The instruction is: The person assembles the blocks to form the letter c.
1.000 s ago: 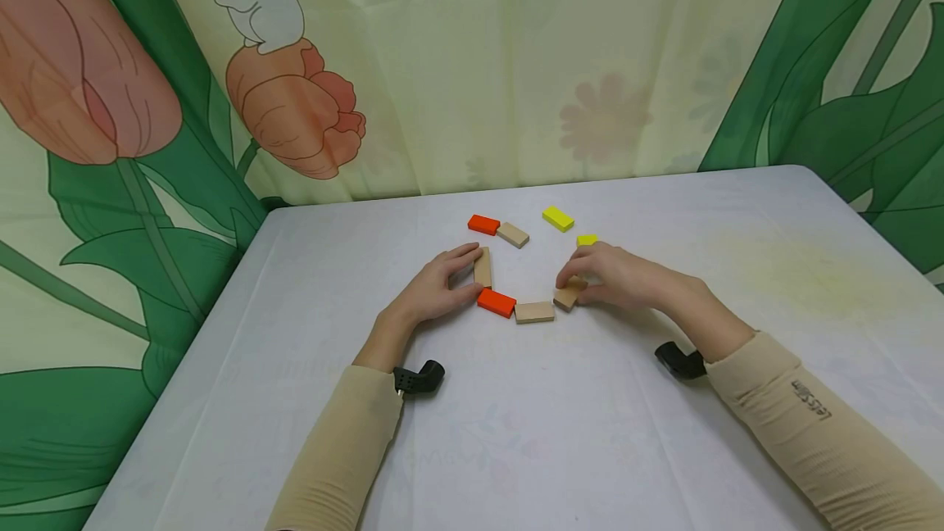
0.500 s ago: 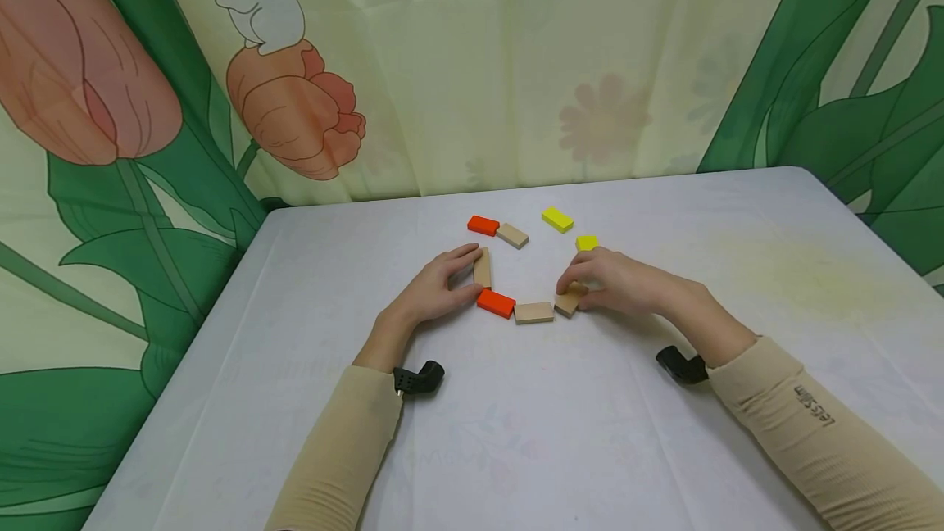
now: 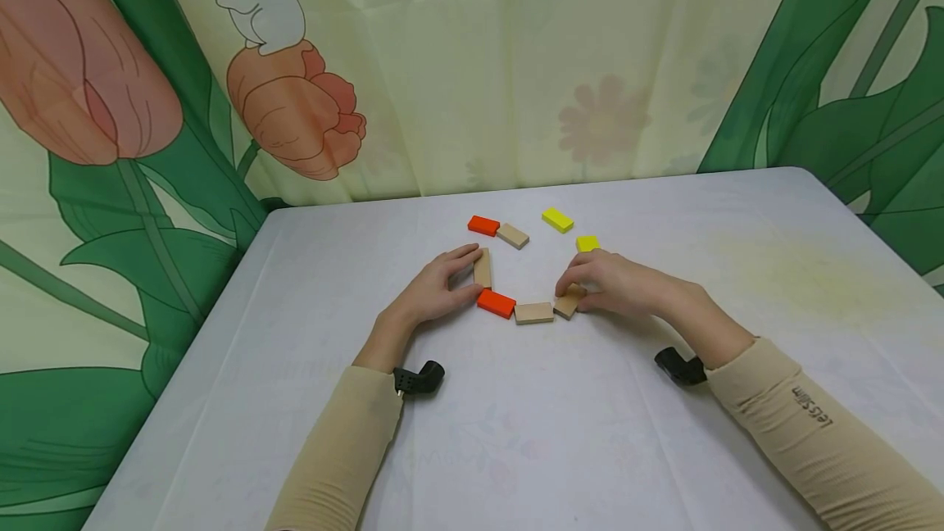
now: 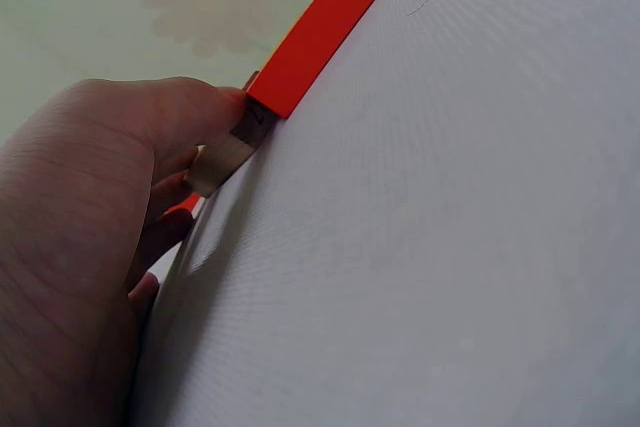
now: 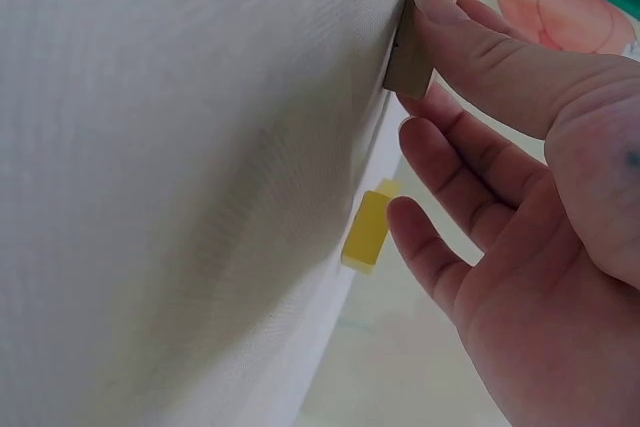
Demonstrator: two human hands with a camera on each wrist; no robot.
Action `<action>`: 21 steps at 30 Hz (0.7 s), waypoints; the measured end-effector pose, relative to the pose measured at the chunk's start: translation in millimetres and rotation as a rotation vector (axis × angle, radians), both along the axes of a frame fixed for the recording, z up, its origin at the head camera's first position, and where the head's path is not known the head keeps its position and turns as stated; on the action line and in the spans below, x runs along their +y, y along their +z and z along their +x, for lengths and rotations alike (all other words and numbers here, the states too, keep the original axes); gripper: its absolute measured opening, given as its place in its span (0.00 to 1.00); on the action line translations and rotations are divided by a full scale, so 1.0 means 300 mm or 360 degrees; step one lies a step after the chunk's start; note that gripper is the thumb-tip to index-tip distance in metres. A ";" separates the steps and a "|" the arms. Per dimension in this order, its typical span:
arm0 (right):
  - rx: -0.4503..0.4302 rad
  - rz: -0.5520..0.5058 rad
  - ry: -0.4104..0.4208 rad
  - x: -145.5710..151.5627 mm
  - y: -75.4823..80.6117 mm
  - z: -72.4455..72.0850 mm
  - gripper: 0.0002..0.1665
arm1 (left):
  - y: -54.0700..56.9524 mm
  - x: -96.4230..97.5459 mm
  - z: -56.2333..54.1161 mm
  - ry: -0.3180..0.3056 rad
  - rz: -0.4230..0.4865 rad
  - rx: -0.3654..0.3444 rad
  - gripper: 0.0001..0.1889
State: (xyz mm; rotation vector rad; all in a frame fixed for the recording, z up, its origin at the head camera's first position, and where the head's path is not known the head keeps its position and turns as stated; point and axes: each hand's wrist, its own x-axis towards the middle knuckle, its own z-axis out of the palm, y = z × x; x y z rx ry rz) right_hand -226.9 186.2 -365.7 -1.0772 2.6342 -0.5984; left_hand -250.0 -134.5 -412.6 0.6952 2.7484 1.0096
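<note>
My left hand (image 3: 437, 285) rests on the table beside a plain wooden block (image 3: 483, 269). Its index fingertip touches the far end, and the thumb tip lies where this block meets a red block (image 3: 496, 303). The left wrist view shows the thumb against the red block's (image 4: 320, 37) corner. Another plain wooden block (image 3: 533, 313) lies flat to the right of the red one. Beyond it, my right hand (image 3: 619, 281) pinches a wooden block (image 3: 566, 303), set at an angle; the right wrist view shows the thumb on this block's (image 5: 408, 57) side. The fingers partly cover it.
Farther back lie a red block (image 3: 483, 225) and a wooden block (image 3: 513, 236), end to end. Two yellow blocks sit right of them, one (image 3: 558, 220) farther back, the other (image 3: 587, 243) just behind my right hand. A patterned curtain (image 3: 472, 64) hangs behind the white-covered table (image 3: 516, 433).
My right hand shifts very slightly toward me, still pinching the wooden block, and slightly more of the nearer yellow block shows. The left hand and the other blocks stay where they were.
</note>
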 end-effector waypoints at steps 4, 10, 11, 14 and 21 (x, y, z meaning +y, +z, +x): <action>0.0001 -0.0003 -0.0005 0.000 0.000 0.002 0.17 | -0.001 0.001 0.000 0.0002 -0.0001 0.0001 0.34; -0.0012 -0.0012 -0.0042 0.002 0.005 0.010 0.20 | -0.002 0.000 0.000 0.0003 -0.0001 0.0006 0.34; -0.0021 -0.0020 -0.0056 0.002 0.007 0.011 0.21 | -0.002 0.000 -0.001 0.0002 0.0000 0.0007 0.34; -0.0055 -0.0049 -0.0098 0.002 0.014 0.015 0.22 | -0.004 -0.001 -0.003 -0.0004 -0.0002 0.0009 0.34; -0.0124 -0.0094 -0.0149 0.001 0.018 0.017 0.26 | -0.005 -0.003 -0.006 -0.0017 -0.0007 0.0016 0.34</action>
